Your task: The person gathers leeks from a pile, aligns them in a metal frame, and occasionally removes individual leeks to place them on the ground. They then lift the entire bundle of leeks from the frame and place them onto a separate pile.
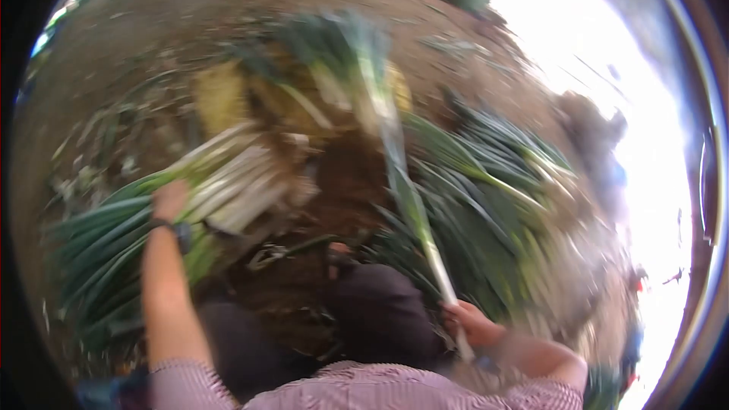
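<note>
My right hand (472, 323) is wrapped round the white stalk of a single leek (419, 220), close to its root end. That leek slants up and away from me, its green leaves overlapping the leaves of the far leeks in this view. My left hand (171, 199), with a dark band on the wrist, reaches onto the pile of leeks (114, 239) at the left. Motion smears its fingers against the stalks. In that pile the white ends point right and the green leaves spread left.
A big heap of leeks (486, 220) lies at the right, its root ends blurred. Ahead, more leeks (345, 61) rest over a yellow sack or sheet (220, 95). Leaf scraps litter the brown dirt ground (167, 30). My dark-clothed knee (380, 311) is in front of me.
</note>
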### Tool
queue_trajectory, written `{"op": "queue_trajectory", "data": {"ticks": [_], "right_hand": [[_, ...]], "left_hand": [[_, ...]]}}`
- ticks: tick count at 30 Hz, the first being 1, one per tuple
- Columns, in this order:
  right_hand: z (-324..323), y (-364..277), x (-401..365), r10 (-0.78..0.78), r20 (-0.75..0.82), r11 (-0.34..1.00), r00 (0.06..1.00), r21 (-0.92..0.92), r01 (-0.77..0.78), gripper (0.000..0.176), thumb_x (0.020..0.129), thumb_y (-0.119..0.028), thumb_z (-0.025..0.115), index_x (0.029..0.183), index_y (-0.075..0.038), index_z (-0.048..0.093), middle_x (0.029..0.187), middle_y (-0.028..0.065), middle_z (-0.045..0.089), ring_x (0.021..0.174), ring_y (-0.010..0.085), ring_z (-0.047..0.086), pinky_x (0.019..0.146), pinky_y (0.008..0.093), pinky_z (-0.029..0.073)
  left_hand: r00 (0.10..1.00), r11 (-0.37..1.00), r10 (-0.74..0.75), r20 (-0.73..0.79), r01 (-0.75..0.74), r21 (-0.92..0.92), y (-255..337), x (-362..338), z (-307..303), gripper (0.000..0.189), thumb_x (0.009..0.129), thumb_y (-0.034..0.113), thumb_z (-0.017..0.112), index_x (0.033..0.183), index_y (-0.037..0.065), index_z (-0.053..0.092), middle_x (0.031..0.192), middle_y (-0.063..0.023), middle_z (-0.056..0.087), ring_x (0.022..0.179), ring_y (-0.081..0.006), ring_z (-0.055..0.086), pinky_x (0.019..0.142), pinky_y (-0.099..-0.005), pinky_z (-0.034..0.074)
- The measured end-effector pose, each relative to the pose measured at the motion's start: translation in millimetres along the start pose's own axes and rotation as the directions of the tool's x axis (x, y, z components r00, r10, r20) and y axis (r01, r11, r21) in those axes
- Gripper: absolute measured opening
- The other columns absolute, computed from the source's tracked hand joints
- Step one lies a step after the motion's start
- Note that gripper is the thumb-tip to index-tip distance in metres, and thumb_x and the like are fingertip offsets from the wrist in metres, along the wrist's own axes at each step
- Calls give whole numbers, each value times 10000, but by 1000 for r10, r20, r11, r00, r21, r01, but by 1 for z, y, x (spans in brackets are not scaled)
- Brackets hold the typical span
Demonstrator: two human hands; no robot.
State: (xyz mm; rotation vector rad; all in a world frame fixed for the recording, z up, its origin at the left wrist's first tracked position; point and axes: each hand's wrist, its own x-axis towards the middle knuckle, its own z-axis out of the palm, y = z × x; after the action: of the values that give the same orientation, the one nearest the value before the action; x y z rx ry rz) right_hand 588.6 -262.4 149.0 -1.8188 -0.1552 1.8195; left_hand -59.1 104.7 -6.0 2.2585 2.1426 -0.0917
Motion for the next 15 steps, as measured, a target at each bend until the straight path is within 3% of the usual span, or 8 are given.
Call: {"op": "queue_trajectory", "data": {"ticks": [1, 2, 4, 5, 8, 12, 13, 15], "right_hand": [[1, -1, 3, -111, -64, 983, 992, -152, 101, 183, 947, -262, 540, 848, -129, 462, 642, -38, 430, 488, 91, 408, 423, 246, 351], [1, -2, 1, -162, -53, 953, 985, -269, 142, 223, 948, -263, 540, 810, -134, 420, 628, -34, 418, 487, 91, 406, 402, 258, 333], [8, -2, -6, -151, -157, 961, 976, -256, 108, 193, 945, -270, 541, 875, -138, 420, 628, -16, 410, 464, 93, 386, 397, 265, 330], [2, 0, -8, -155, -54, 979, 986, -138, 147, 165, 949, -255, 530, 957, -116, 442, 623, -9, 421, 440, 94, 393, 393, 255, 335], [40, -20, -47, -297, -142, 943, 944, -200, 266, 235, 953, -245, 524, 1166, -147, 511, 724, -45, 474, 557, 69, 436, 459, 219, 351], [63, -39, -57, -457, 36, 862, 889, -230, 452, 121, 969, -161, 486, 1086, -182, 468, 700, -57, 428, 540, 56, 422, 437, 194, 354], [77, -47, -59, -528, 81, 813, 845, -238, 531, 154, 973, -158, 477, 1126, -173, 486, 677, -78, 392, 526, 30, 373, 435, 173, 289], [107, -69, -65, -635, 166, 687, 754, -325, 650, 81, 962, -203, 486, 1013, -141, 500, 651, -53, 428, 512, 70, 430, 421, 216, 334]], "left_hand": [[997, 996, -34, -63, 28, -84, 12, -10, -17, 360, 912, 292, 407, 878, 61, 681, 892, -181, 672, 830, -368, 648, 704, -509, 487], [991, 983, -133, 26, 136, -122, 15, -10, -20, 383, 908, 311, 396, 871, 59, 683, 912, -174, 677, 831, -367, 649, 708, -516, 485], [984, 985, -158, 86, 163, -60, 27, -19, -34, 378, 915, 316, 374, 1035, 123, 677, 1057, -157, 663, 936, -336, 637, 820, -506, 457], [979, 977, -189, 71, 195, -88, 33, -22, -39, 372, 903, 331, 389, 1069, 151, 669, 1091, -145, 656, 980, -328, 623, 858, -496, 441], [948, 959, -259, 186, 275, -70, 46, -27, -54, 408, 927, 358, 354, 1218, 228, 609, 1233, -114, 600, 1134, -280, 554, 968, -458, 354], [942, 950, -272, 195, 295, -99, 49, -27, -60, 389, 921, 357, 359, 1138, 217, 649, 1196, -107, 618, 1138, -289, 549, 965, -455, 356], [944, 947, -280, 175, 302, -111, 49, -27, -57, 381, 917, 356, 364, 1108, 213, 660, 1175, -107, 624, 1137, -290, 545, 970, -452, 345], [952, 953, -265, 152, 283, -109, 48, -28, -57, 376, 907, 367, 381, 1113, 237, 667, 1162, -118, 628, 1109, -292, 563, 958, -450, 357]]}}
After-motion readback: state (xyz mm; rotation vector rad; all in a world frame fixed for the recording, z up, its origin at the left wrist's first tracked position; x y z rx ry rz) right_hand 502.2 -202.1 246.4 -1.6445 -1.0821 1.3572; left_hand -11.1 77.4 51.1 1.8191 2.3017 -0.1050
